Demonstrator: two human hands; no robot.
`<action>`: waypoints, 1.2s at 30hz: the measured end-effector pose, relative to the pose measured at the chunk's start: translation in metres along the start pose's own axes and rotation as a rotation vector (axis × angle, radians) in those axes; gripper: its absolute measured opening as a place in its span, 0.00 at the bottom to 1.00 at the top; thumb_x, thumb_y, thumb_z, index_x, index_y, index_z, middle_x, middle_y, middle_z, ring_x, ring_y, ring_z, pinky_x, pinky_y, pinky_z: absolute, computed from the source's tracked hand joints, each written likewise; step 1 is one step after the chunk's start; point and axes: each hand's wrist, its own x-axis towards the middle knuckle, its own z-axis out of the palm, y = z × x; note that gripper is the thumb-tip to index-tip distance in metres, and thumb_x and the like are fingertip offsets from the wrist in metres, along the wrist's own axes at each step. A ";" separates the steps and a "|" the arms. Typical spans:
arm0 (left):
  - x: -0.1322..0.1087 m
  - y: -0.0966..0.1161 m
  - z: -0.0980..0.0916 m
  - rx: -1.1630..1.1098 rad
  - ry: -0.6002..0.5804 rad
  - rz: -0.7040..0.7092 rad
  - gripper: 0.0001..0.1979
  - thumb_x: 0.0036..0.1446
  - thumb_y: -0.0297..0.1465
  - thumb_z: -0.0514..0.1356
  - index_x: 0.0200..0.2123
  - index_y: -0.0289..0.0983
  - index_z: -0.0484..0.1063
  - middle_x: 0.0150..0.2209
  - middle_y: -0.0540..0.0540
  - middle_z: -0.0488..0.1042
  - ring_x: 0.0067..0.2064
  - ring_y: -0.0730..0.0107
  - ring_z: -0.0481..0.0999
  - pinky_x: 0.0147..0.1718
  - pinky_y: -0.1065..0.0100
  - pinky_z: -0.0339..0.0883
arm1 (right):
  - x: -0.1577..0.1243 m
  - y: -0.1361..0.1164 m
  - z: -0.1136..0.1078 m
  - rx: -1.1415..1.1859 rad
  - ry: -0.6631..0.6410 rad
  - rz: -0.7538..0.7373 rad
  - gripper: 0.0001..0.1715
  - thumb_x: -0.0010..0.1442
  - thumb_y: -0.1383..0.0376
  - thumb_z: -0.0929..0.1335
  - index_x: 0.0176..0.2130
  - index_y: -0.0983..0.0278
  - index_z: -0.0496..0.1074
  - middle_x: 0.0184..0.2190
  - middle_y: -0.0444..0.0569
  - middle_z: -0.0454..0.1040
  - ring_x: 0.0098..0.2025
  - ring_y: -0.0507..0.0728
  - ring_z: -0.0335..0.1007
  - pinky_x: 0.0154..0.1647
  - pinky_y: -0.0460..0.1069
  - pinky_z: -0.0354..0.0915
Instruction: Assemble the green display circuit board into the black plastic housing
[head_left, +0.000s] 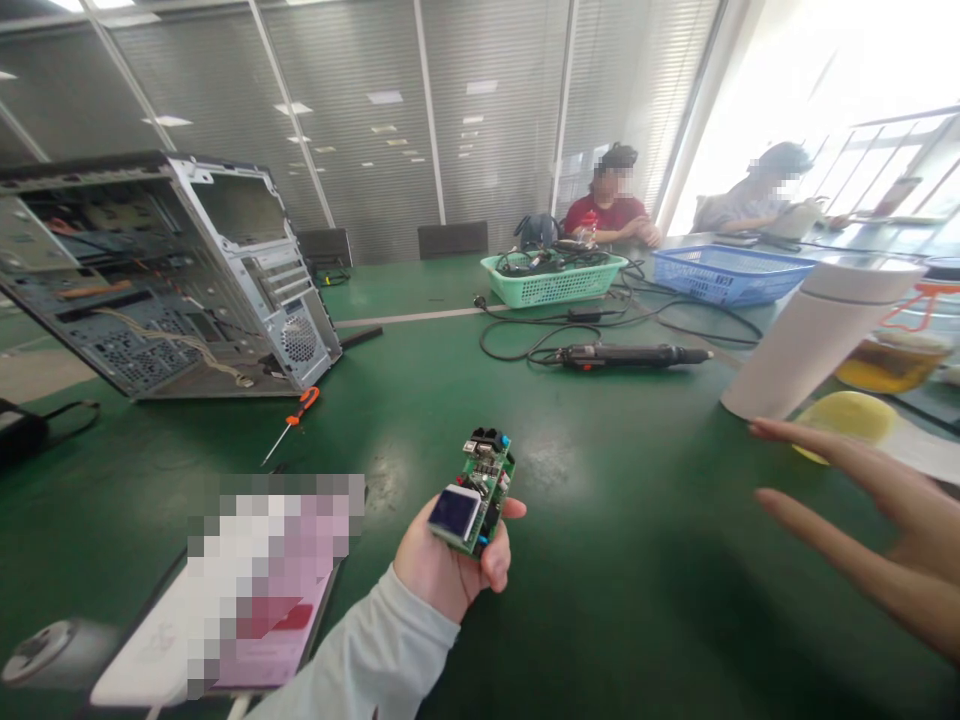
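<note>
My left hand (450, 565) is closed around a small green circuit board (480, 490) with a little blue screen and blue connectors at its top end. I hold it up above the green table (615, 560), a little left of centre. My right hand (877, 530) hovers at the right edge with its fingers stretched out and apart, holding nothing. Its fingertips point left and lie just below a white cylindrical cup (810, 335).
An open computer case (165, 270) lies tilted at the left, an orange-handled screwdriver (294, 420) beside it. An electric screwdriver (630, 355) with cables, a green basket (551, 277) and a blue basket (727, 272) sit further back. Two people sit at the far end. A blurred tablet (247, 600) lies near left.
</note>
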 end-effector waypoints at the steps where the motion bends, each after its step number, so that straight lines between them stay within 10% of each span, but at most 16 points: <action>1: -0.001 -0.001 0.002 0.026 0.018 -0.003 0.23 0.46 0.45 0.56 0.31 0.29 0.76 0.12 0.50 0.65 0.16 0.74 0.63 0.17 0.72 0.55 | 0.005 -0.017 0.008 0.065 -0.004 -0.059 0.34 0.63 0.40 0.56 0.57 0.59 0.59 0.51 0.53 0.64 0.50 0.64 0.63 0.49 0.61 0.62; 7: -0.003 -0.004 0.004 0.256 0.229 0.057 0.25 0.49 0.46 0.58 0.37 0.28 0.75 0.20 0.45 0.74 0.21 0.71 0.68 0.21 0.70 0.59 | 0.025 -0.082 0.065 0.409 -0.119 -0.249 0.20 0.66 0.57 0.59 0.55 0.61 0.60 0.51 0.51 0.63 0.55 0.59 0.58 0.55 0.57 0.61; 17: 0.002 -0.006 0.004 0.103 0.173 0.111 0.27 0.41 0.48 0.62 0.35 0.30 0.75 0.20 0.46 0.72 0.22 0.70 0.69 0.20 0.70 0.62 | 0.015 -0.070 0.098 0.644 -0.219 -0.138 0.15 0.65 0.61 0.60 0.50 0.64 0.65 0.43 0.52 0.67 0.46 0.57 0.65 0.45 0.53 0.67; 23: -0.007 -0.006 0.017 0.553 0.355 0.327 0.23 0.50 0.47 0.59 0.39 0.34 0.72 0.31 0.45 0.75 0.30 0.67 0.73 0.28 0.67 0.68 | 0.017 -0.074 0.090 0.644 -0.223 -0.173 0.15 0.66 0.63 0.60 0.52 0.61 0.62 0.46 0.50 0.64 0.48 0.56 0.63 0.46 0.52 0.67; 30: -0.021 -0.001 0.023 1.574 0.237 0.681 0.13 0.44 0.34 0.60 0.36 0.35 0.69 0.28 0.45 0.74 0.30 0.62 0.71 0.30 0.62 0.65 | 0.013 -0.085 0.076 0.721 -0.304 -0.343 0.31 0.68 0.50 0.57 0.62 0.63 0.49 0.51 0.56 0.58 0.50 0.57 0.60 0.47 0.50 0.67; 36: -0.022 -0.001 0.028 1.886 0.028 0.911 0.15 0.41 0.33 0.61 0.34 0.32 0.71 0.26 0.42 0.75 0.26 0.61 0.71 0.24 0.62 0.67 | 0.013 -0.096 0.067 0.519 -0.314 -0.596 0.34 0.65 0.44 0.60 0.59 0.63 0.56 0.51 0.55 0.59 0.51 0.59 0.59 0.49 0.51 0.63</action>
